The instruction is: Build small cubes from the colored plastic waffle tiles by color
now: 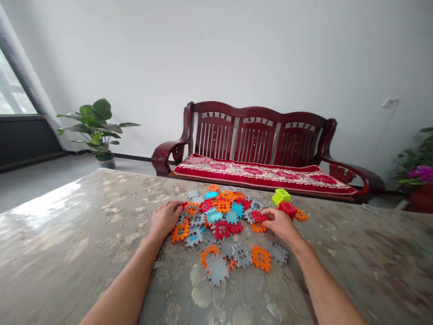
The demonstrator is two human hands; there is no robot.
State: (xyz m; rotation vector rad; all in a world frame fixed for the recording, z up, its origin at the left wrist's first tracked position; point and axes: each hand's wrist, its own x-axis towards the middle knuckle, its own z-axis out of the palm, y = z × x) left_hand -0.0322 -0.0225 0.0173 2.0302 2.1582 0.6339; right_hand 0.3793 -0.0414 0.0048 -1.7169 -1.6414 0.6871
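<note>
A loose pile of plastic interlocking tiles in grey, orange, red and blue, some with window cutouts, lies on the table (128, 275). My left hand (165, 219) is at the pile's left edge, fingers closed on a red interlocking tile (184, 206) that is mostly hidden. On the right side, my right hand (280, 223) pinches another red interlocking tile (258, 216) between thumb and fingers, above an orange tile (259, 227). Closest to me are a plain grey tile (217, 270) and an orange window tile (261, 258).
Beyond my right hand sit a yellow-green assembled block (281, 196) and a red assembled block (287, 209), beside an orange piece (301, 215). A grey piece (370, 208) lies far right. Behind the table stands a wooden bench (257, 135); a potted plant (101, 131) is at left.
</note>
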